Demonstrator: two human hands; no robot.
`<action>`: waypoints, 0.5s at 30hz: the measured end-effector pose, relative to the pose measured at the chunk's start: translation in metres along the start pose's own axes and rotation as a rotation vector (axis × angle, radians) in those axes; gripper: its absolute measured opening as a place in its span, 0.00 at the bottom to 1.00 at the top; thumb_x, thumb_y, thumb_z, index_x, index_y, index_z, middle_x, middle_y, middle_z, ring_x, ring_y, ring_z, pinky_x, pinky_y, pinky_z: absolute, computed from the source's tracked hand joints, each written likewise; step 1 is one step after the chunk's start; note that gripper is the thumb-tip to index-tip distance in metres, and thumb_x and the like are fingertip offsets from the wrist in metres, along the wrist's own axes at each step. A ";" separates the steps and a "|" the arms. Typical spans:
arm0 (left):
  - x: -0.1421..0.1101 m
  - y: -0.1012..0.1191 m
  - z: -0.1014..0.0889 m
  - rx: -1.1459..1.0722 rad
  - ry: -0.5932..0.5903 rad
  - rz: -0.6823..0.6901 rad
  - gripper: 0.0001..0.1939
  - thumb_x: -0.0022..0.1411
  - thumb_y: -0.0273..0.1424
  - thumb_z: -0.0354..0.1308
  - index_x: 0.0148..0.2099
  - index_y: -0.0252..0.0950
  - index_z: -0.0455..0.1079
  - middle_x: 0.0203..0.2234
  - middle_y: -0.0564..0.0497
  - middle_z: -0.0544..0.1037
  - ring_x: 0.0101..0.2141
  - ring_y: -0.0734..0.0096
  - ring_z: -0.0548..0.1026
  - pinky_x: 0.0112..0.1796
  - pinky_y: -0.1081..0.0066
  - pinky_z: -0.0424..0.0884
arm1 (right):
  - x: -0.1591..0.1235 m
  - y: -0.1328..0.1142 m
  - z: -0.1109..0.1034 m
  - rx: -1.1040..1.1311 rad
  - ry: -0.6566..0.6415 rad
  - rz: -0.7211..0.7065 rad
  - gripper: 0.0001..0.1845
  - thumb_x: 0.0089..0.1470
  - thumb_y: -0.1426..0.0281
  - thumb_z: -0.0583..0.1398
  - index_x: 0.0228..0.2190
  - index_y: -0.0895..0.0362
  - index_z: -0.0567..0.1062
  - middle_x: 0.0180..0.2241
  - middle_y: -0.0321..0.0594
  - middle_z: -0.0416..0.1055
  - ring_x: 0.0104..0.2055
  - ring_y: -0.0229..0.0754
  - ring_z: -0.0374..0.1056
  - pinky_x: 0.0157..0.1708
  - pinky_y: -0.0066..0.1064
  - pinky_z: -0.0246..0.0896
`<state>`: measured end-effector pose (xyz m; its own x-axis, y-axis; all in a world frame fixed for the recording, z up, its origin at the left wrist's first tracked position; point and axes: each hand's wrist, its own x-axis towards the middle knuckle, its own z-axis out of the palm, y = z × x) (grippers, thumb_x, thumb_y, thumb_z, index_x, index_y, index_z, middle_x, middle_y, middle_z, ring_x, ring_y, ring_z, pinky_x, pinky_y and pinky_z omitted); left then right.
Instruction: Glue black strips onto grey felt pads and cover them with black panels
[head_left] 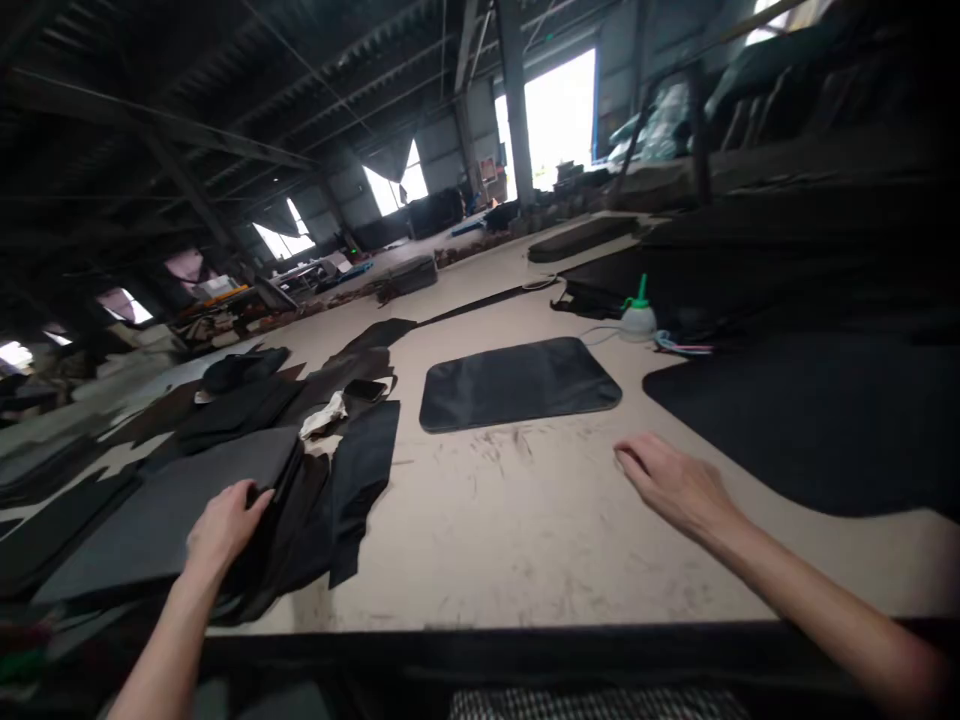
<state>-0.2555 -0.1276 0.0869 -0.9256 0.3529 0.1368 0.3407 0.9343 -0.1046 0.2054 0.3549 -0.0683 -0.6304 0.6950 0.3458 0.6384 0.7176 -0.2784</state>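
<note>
My left hand (225, 530) is at the right edge of a stack of dark grey sheets (172, 505), its thumb and fingers closed on the edge of the top sheet. Over the bare tabletop to the right is my right hand (675, 485), fingers loosely bent, a gap showing by the thumb and nothing seen in it. Beyond and between the hands, a black rounded panel (517, 385) lies flat on the pale table (487, 540). A large dark sheet (810, 420) with a curved edge lies beside my right hand.
A white squeeze bottle (638, 318) with a green nozzle stands behind the large sheet. Dark strips (365, 490), a pale crumpled cloth (324, 415) and a phone-like black object (365, 390) lie right of the stack. Another dark panel (581, 240) lies farther back.
</note>
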 end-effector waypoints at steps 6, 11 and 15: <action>0.024 -0.001 -0.001 0.018 -0.006 -0.068 0.26 0.62 0.40 0.48 0.60 0.41 0.66 0.49 0.40 0.78 0.47 0.44 0.77 0.44 0.55 0.71 | -0.001 0.005 0.000 0.078 0.022 0.006 0.16 0.65 0.60 0.50 0.41 0.51 0.75 0.44 0.39 0.74 0.39 0.45 0.70 0.29 0.32 0.49; 0.032 0.002 -0.008 -0.031 0.010 -0.153 0.27 0.58 0.41 0.54 0.57 0.36 0.69 0.45 0.40 0.81 0.46 0.46 0.78 0.41 0.58 0.72 | -0.002 0.007 -0.001 0.138 0.028 -0.002 0.15 0.64 0.61 0.51 0.40 0.52 0.76 0.43 0.39 0.74 0.39 0.44 0.69 0.29 0.33 0.49; 0.028 0.005 -0.013 -0.075 0.010 -0.149 0.23 0.53 0.44 0.60 0.48 0.37 0.75 0.40 0.44 0.83 0.41 0.52 0.80 0.37 0.63 0.74 | -0.002 0.007 -0.002 0.159 0.032 -0.002 0.14 0.64 0.62 0.51 0.39 0.51 0.76 0.43 0.37 0.75 0.39 0.44 0.69 0.29 0.32 0.49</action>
<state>-0.2773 -0.1129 0.1033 -0.9653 0.2101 0.1549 0.2113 0.9774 -0.0090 0.2119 0.3582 -0.0692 -0.6154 0.6938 0.3741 0.5581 0.7187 -0.4148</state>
